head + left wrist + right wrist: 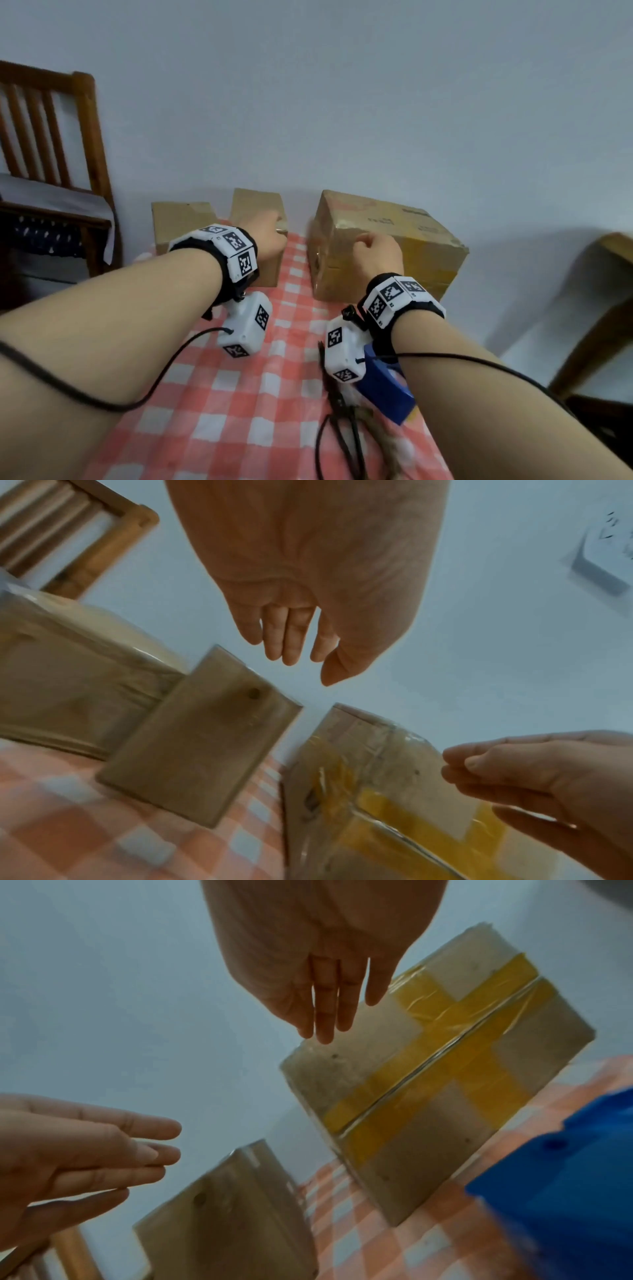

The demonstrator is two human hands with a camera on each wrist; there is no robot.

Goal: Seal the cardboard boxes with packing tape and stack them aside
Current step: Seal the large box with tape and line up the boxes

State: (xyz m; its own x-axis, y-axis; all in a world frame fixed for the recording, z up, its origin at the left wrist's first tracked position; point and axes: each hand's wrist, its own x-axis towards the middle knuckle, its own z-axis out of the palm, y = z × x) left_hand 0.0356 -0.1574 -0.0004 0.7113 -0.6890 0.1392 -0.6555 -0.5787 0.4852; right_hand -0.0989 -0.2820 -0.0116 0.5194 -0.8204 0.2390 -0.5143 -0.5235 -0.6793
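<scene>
Big box: the big box point(387, 245) sat at the far right of the checked table point(219, 407), straight ahead of the right hand point(376, 251), its long axis running away and rightward toward the wall point(342, 102).
Taped end: the end crossed with yellow tape point(441, 1053) faced the person.
Right hand: fingers straight and relaxed, holding nothing; fingertips point(323, 1031) reached the box's upper near corner, though contact was hard to judge.
Left hand: the left hand point(270, 236) was spread loosely and empty over the upright small box point(257, 236), and was the nearer hand to it.
Third box: another box point(181, 222) stood just left of that one, the two touching or nearly so.
Gap: bare cloth lay between the small box and the big box, giving room to slide either inward.
Edges: the boxes stood near the wall, so free room lay toward the person.
Near clutter: a blue tape holder point(385, 387) and scissors point(342, 421) lay under the right forearm.
</scene>
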